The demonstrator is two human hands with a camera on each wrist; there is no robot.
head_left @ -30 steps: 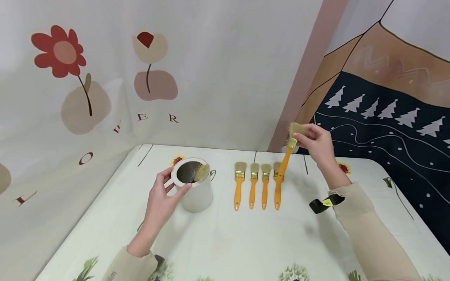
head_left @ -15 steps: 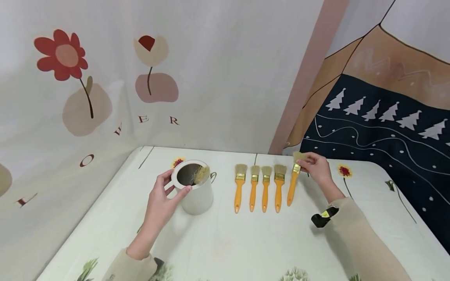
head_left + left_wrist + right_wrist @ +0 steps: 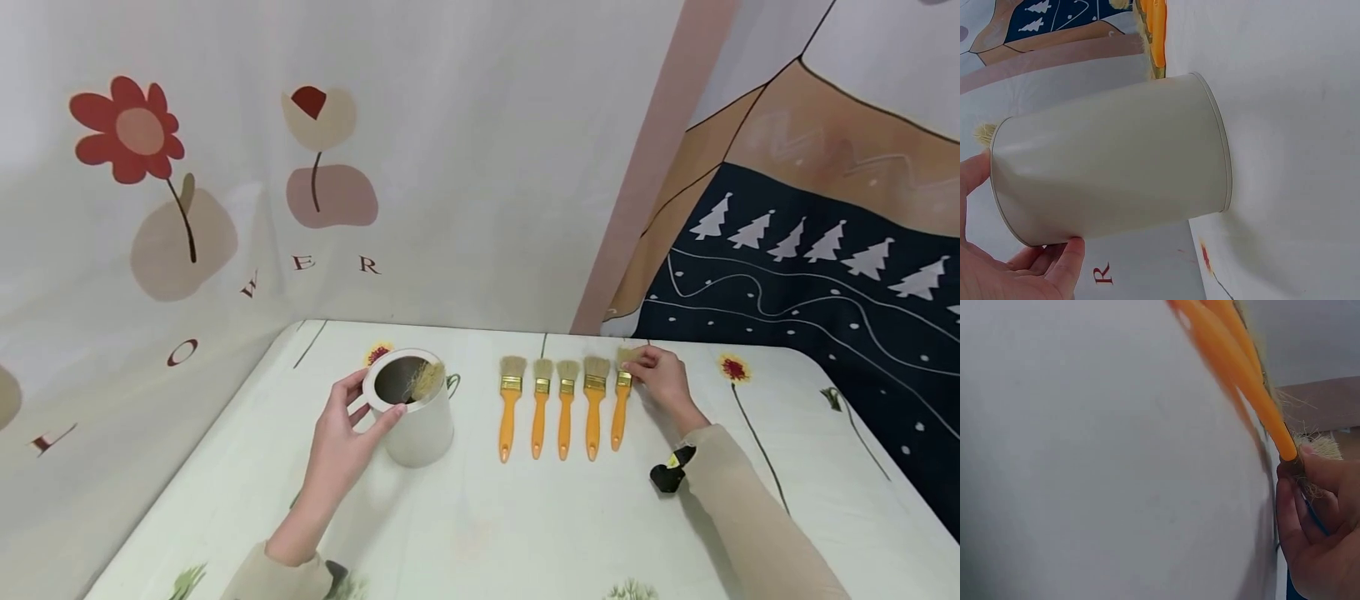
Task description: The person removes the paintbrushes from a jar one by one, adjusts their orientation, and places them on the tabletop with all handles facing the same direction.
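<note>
A pale grey-white can (image 3: 420, 425) stands upright on the table, with the bristles of a brush (image 3: 427, 380) showing at its right inner rim. My left hand (image 3: 352, 433) grips the can by its rim from the left, thumb at the front; the left wrist view shows the can's side (image 3: 1110, 162) and the fingers (image 3: 1067, 265) against it. At the right end of a row, my right hand (image 3: 660, 381) pinches a paintbrush (image 3: 620, 408) with an orange handle near its ferrule and bristles. In the right wrist view, thumb and fingers hold it (image 3: 1288, 450) close to the tabletop.
Several orange-handled paintbrushes lie side by side, bristles away from me, among them a wide brush (image 3: 507, 408) at the left and another wide one (image 3: 594, 408). The white table (image 3: 480, 533) has a printed flower cloth. Fabric walls (image 3: 465, 167) rise behind it.
My right hand has lowered the paintbrush from above the row to the table, beside the rightmost brush, its handle now nearly parallel to the others. My left hand stays on the can.
</note>
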